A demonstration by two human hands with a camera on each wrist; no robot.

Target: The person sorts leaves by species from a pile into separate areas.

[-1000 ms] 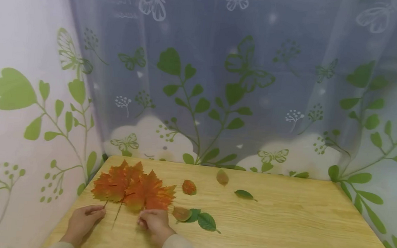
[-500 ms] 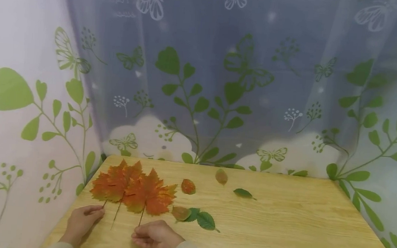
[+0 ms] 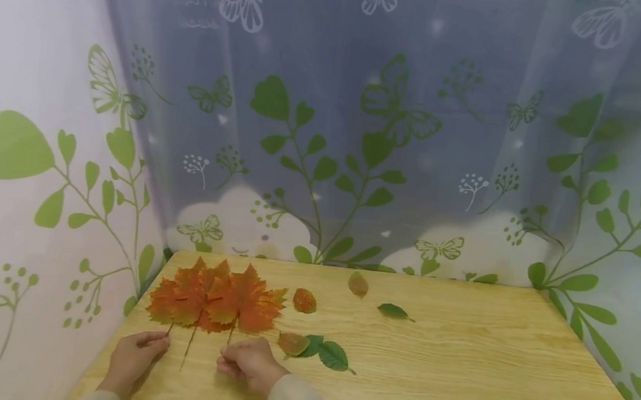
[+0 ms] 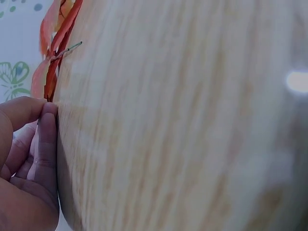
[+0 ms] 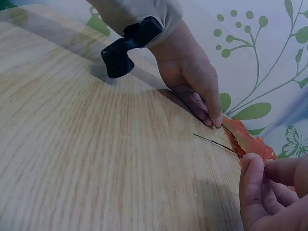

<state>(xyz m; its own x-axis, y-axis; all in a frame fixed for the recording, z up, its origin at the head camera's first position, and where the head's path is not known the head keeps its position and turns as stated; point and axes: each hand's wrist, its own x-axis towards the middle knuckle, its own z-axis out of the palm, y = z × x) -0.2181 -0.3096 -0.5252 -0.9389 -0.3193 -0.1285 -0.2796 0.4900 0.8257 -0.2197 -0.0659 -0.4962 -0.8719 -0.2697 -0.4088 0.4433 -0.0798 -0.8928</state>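
Several orange maple leaves lie overlapping at the left of the table. My left hand pinches the stem of the leftmost maple leaf between thumb and fingers, low over the wood. Between the hands, the middle maple leaf has its bare stem pointing toward me. My right hand holds the stem of the right maple leaf, whose blade overlaps the middle one. In the right wrist view, thumb and forefinger of the right hand meet on that stem, and the left hand is across from it.
Right of the maple leaves lie a small red-orange leaf, a brownish leaf overlapping green leaves, another brownish leaf and a green leaf. A printed curtain stands along the back of the wooden table.
My right hand first drew back from the right maple leaf's blade to its lower stem, then moved forward, and that leaf shifted slightly away from me. The left hand stayed in place.
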